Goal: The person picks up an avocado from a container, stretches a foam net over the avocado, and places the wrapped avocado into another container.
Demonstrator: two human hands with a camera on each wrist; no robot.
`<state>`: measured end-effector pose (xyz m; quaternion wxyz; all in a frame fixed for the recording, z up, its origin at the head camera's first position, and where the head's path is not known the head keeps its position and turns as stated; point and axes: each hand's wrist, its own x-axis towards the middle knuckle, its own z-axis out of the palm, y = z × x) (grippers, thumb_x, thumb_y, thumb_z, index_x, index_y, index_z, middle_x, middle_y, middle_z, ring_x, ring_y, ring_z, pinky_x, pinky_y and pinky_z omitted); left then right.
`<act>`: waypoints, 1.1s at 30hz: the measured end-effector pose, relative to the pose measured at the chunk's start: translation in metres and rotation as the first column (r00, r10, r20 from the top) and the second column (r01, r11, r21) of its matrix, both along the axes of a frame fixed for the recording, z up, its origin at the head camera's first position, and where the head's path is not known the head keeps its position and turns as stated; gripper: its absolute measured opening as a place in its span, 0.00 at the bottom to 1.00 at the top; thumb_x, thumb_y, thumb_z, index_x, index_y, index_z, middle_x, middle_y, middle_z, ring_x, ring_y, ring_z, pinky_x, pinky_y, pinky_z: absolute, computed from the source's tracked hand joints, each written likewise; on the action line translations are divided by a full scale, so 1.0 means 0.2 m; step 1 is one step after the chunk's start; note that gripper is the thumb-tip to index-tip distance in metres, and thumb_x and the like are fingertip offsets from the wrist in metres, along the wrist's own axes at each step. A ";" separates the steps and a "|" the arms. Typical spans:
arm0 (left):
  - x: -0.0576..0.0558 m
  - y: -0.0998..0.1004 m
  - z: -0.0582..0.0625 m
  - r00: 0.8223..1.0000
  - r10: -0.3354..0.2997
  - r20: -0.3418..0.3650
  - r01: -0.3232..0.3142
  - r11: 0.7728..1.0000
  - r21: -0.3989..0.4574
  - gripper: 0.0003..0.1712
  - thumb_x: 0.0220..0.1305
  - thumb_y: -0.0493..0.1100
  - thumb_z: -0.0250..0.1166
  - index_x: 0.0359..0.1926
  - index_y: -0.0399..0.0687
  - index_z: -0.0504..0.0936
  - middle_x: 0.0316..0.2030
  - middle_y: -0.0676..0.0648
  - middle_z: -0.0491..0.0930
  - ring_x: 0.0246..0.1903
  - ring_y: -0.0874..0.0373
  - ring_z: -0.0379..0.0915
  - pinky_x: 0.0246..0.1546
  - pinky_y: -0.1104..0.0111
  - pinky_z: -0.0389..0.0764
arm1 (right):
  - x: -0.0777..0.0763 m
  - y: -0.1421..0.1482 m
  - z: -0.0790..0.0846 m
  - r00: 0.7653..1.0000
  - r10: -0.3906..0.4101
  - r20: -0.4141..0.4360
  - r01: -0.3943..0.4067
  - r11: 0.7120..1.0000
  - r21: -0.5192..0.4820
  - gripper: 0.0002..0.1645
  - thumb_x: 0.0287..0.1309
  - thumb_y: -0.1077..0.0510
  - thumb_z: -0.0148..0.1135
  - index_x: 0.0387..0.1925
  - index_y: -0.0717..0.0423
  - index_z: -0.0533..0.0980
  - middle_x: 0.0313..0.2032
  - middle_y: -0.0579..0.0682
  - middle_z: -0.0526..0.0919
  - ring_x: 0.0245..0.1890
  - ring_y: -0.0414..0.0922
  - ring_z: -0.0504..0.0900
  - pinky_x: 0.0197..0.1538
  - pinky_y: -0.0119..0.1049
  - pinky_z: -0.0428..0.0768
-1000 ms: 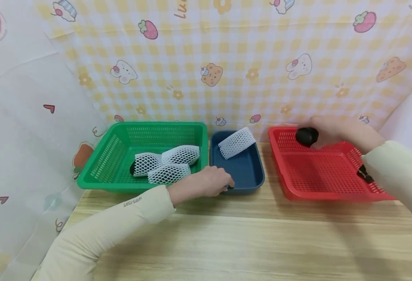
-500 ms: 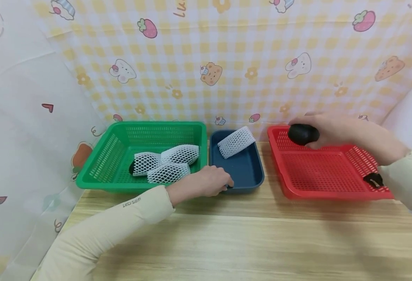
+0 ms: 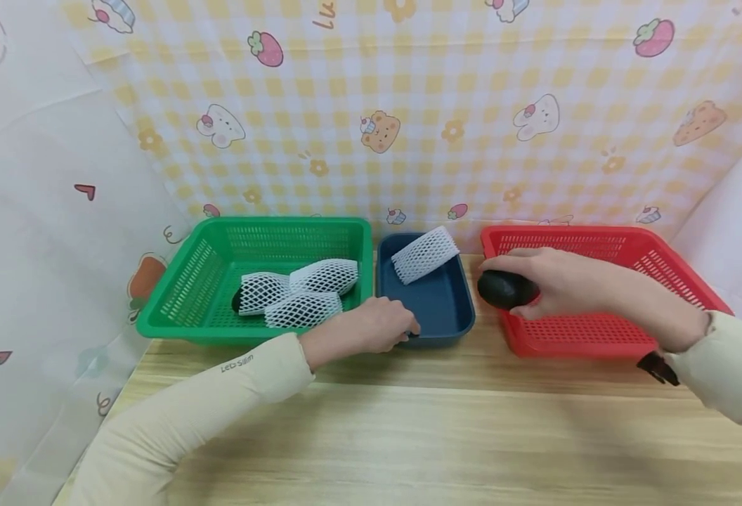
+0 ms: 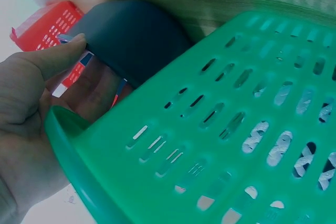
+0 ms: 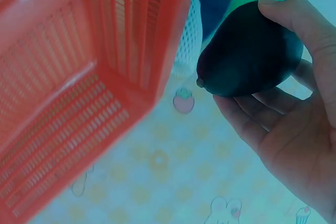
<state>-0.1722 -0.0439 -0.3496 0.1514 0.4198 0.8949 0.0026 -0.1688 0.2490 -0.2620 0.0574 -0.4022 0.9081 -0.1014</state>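
In the head view my right hand [image 3: 554, 284] holds a dark avocado [image 3: 505, 289] above the left rim of the red basket [image 3: 589, 344]. The right wrist view shows the thumb and fingers round the avocado [image 5: 252, 51], its small stem end pointing away from the palm. My left hand [image 3: 377, 327] pinches the front left rim of the blue tray [image 3: 437, 309]; in the left wrist view the thumb lies against the tray's outer wall [image 4: 131, 35]. A white foam net sleeve [image 3: 425, 254] leans in the tray's back end.
Left of the tray stands a green basket [image 3: 282, 228] with several avocados in white foam nets [image 3: 304, 309]; one dark end pokes out. Its right wall is beside my left wrist. A patterned cloth [image 3: 447, 84] hangs behind, and the wooden tabletop [image 3: 409, 436] runs along the front.
My right hand has carried the avocado left and toward me, from over the back of the red basket to its left rim. My left hand keeps its grip on the tray.
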 end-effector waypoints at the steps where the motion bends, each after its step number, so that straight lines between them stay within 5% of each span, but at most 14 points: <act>1: 0.00 0.00 0.00 1.000 0.001 0.001 -0.001 1.000 0.001 0.16 0.73 0.41 0.64 0.59 0.55 0.86 0.50 0.53 0.85 0.40 0.56 0.83 0.26 0.71 0.80 | 0.01 -0.01 -0.01 1.000 -0.002 0.004 0.002 1.000 0.000 0.42 0.42 0.59 0.84 0.61 0.48 0.77 0.46 0.44 0.80 0.44 0.44 0.79 0.42 0.40 0.82; 13: 0.00 0.00 0.01 1.000 0.005 -0.006 -0.005 1.000 0.000 0.16 0.74 0.41 0.64 0.58 0.54 0.86 0.50 0.52 0.85 0.39 0.55 0.83 0.26 0.70 0.81 | 0.07 -0.11 -0.09 0.999 -0.006 0.046 0.006 1.000 0.004 0.44 0.43 0.54 0.84 0.64 0.52 0.75 0.47 0.46 0.82 0.43 0.45 0.80 0.42 0.40 0.83; 22: 0.00 0.00 0.00 1.000 0.000 -0.010 0.000 1.000 0.008 0.15 0.73 0.41 0.64 0.58 0.53 0.86 0.50 0.52 0.85 0.34 0.58 0.82 0.23 0.73 0.78 | 0.13 -0.18 -0.19 0.994 0.036 0.101 -0.027 0.996 -0.085 0.41 0.44 0.52 0.84 0.59 0.55 0.74 0.44 0.40 0.81 0.39 0.39 0.81 0.40 0.36 0.82; 33: 0.01 -0.01 0.00 1.000 0.000 -0.021 0.001 1.000 0.015 0.15 0.73 0.42 0.64 0.57 0.54 0.87 0.50 0.52 0.85 0.35 0.59 0.82 0.26 0.72 0.79 | 0.22 -0.25 -0.32 0.992 -0.023 0.127 0.031 0.997 -0.064 0.41 0.48 0.51 0.81 0.62 0.56 0.74 0.49 0.48 0.82 0.43 0.43 0.82 0.41 0.37 0.83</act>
